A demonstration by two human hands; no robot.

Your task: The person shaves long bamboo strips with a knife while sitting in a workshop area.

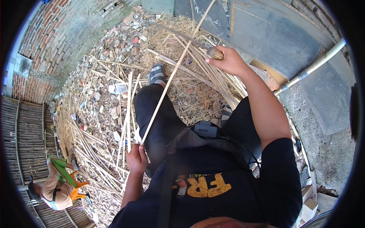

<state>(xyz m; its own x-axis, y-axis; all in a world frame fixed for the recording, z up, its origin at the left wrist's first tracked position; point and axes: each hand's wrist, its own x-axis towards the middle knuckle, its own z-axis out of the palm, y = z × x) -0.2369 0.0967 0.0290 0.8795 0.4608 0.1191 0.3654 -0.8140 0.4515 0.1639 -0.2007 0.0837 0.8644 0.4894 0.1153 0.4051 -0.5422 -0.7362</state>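
Note:
My left hand (pixel 137 159) is closed round the lower end of a long, thin bamboo strip (pixel 173 74). The strip slants up and away to the right, over my left leg. In my right hand (pixel 232 62) is a machete, gripped by its wooden handle (pixel 217 54). Its long, narrow dark blade (pixel 178 33) points to the far left and crosses the strip; whether the two touch, I cannot tell. Beneath the right hand lies a bundle of pale bamboo strips (pixel 207 72), spread over the ground between my legs and beyond.
More strips (pixel 97 161) lie loose on rubble at the left. Dry shavings (pixel 167 36) are heaped ahead. Grey sheets (pixel 273 30) and a pale pole (pixel 323 64) stand at the right. A brick wall (pixel 49 41) rises far left. Another person (pixel 57 190) sits on an orange chair (pixel 78 186).

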